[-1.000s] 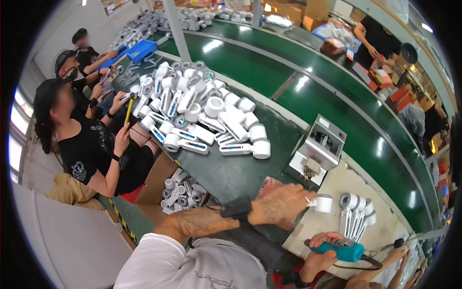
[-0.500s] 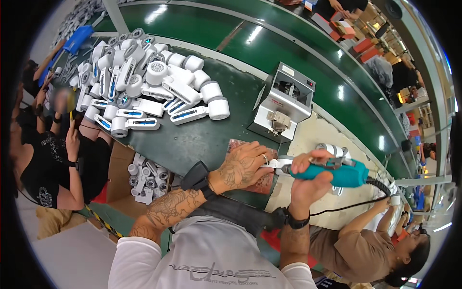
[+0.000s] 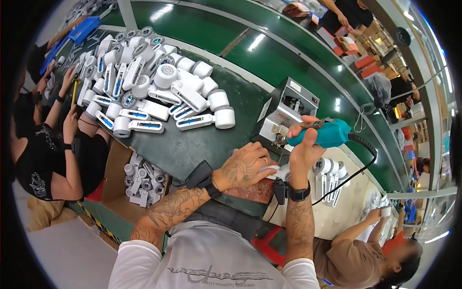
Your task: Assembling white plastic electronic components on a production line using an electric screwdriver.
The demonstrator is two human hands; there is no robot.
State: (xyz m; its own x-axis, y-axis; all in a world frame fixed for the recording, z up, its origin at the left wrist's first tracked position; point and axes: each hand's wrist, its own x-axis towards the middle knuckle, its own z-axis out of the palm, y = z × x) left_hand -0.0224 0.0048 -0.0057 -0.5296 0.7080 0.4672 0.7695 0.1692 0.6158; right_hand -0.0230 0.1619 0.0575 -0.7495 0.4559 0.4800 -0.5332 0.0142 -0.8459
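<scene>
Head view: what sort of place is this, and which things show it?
Probably a factory assembly line: a green conveyor stretches alongside, white devices lie heaped on a bench, and the right hand holds a teal power tool.

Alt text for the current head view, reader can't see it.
The right hand holds a teal power tool in front of a boxy metal machine; the left hand holds a white part. Farther left, white units lie heaped on a green bench.
</scene>
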